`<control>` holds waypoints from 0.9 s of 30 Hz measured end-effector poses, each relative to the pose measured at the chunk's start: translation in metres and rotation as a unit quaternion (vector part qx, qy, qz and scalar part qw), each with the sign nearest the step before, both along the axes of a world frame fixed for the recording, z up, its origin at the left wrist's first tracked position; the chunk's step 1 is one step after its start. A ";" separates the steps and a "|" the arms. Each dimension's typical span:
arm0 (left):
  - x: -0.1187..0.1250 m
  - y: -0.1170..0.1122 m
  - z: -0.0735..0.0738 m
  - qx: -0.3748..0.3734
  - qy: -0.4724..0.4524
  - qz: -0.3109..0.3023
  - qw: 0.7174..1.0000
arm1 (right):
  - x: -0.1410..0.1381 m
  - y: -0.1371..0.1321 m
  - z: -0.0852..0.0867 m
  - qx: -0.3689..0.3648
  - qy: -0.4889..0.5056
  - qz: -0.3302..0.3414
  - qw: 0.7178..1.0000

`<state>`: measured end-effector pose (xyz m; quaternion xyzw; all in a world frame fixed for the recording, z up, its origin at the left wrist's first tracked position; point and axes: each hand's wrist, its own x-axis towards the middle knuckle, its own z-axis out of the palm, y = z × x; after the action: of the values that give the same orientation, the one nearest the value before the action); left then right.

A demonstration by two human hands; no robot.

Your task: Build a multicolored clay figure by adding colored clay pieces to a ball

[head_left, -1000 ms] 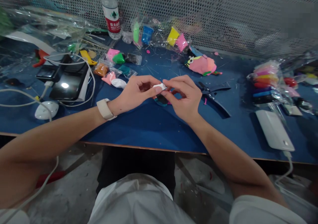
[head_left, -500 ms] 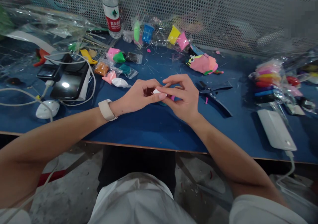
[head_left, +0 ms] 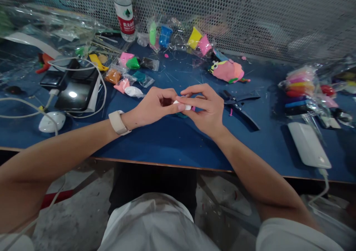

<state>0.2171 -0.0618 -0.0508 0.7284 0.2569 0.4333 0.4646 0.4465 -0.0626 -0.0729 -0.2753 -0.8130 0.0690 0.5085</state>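
Both of my hands meet above the middle of the blue table. A small piece of white modelling clay (head_left: 187,107) is pinched between them. My left hand (head_left: 160,104) presses on it with the thumb, its fingers curled behind. My right hand (head_left: 206,110) grips the other side between thumb and fingers. Under the hands, a bit of teal and a bit of pink show, mostly hidden. Just right of my right hand lie black-handled pliers (head_left: 239,108). A pink clay figure (head_left: 226,71) with googly eyes rests behind them.
Small bags of coloured clay (head_left: 125,74) lie left of my hands, with a water bottle (head_left: 126,19) behind. A phone (head_left: 75,95), cable and white mouse-shaped case (head_left: 52,122) are at left. On the right sit a stack of clay packs (head_left: 300,91) and a white power bank (head_left: 309,145).
My hands stay together in nearly the same place. More of the white clay shows between the fingers, and the right hand has shifted very slightly to the right.
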 end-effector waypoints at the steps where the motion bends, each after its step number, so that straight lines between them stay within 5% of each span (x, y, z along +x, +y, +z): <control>1: 0.000 0.000 0.000 0.006 -0.004 0.003 1.000 | 0.000 0.000 0.001 0.007 0.001 0.003 1.000; 13: 0.003 -0.001 -0.006 -0.007 -0.020 -0.014 1.000 | -0.001 -0.001 0.002 -0.015 -0.022 -0.005 1.000; 27: 0.006 -0.011 -0.011 0.002 -0.016 -0.040 0.999 | -0.010 -0.010 0.002 0.083 -0.055 0.013 0.995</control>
<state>0.2228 -0.0732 -0.0616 0.7321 0.2195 0.4265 0.4837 0.4363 -0.0721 -0.0706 -0.2249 -0.8462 -0.0079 0.4829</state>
